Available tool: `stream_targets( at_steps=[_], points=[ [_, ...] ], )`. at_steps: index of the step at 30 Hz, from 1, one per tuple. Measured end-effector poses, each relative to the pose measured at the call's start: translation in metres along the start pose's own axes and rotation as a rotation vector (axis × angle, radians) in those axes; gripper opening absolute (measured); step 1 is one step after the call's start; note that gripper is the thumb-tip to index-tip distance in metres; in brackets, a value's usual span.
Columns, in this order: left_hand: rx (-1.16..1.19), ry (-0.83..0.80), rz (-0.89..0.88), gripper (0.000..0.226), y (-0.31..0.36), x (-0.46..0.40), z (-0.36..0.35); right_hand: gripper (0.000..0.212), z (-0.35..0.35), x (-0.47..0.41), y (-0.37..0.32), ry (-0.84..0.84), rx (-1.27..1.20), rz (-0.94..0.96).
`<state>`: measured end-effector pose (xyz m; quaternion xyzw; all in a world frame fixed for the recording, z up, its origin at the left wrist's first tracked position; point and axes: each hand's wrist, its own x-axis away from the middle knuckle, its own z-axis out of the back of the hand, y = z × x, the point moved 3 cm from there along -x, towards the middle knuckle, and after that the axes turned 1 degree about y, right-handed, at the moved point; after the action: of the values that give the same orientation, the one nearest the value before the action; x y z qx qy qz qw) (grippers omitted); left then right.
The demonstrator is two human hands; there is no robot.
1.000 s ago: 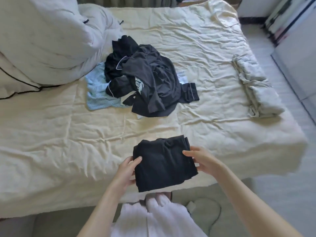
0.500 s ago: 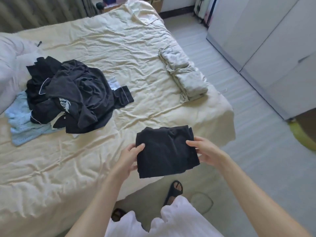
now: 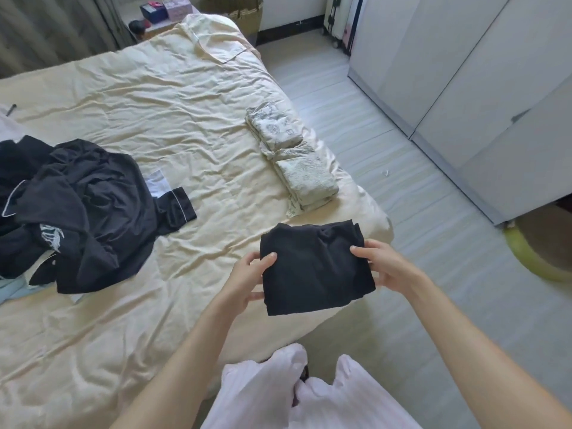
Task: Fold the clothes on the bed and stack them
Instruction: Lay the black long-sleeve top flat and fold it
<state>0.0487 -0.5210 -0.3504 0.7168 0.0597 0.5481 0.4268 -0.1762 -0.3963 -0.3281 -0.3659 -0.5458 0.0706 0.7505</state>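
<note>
A folded black garment is held above the bed's near right corner. My left hand grips its left edge, thumb on top, and my right hand grips its right edge the same way. Just beyond it, two folded pale patterned garments lie in a row along the right edge of the bed. A heap of unfolded black clothes lies at the left, with a light blue piece peeking out beneath it.
The cream sheet is wrinkled between the heap and the folded pieces. White wardrobe doors line the right side across a strip of grey floor. A green-rimmed round basket sits by the wardrobe. A bedside table with boxes stands at the far end.
Both hands have carried the folded black garment to the right, from the bed's near edge toward its right corner by the folded pale pieces. The view has swung right with them.
</note>
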Motion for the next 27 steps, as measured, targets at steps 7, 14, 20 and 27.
stream_targets(
  at_steps=[7, 14, 20, 27],
  points=[
    [-0.081, -0.021, -0.001, 0.025, 0.068, -0.073, -0.024, 0.012, 0.027, -0.064, -0.052, 0.009, -0.050, -0.024],
    [-0.369, 0.056, -0.157, 0.017, 0.196, -0.199, -0.048, 0.020, 0.025, -0.161, -0.106, -0.024, -0.451, -0.125],
    [-0.697, 0.108, -0.308, 0.019, 0.268, -0.327, -0.085, 0.028, -0.004, -0.247, -0.123, 0.013, -0.975, -0.244],
    [-0.977, 0.119, -0.405, 0.027, 0.250, -0.424, -0.107, 0.031, -0.026, -0.314, -0.099, -0.002, -1.119, -0.393]
  ],
)
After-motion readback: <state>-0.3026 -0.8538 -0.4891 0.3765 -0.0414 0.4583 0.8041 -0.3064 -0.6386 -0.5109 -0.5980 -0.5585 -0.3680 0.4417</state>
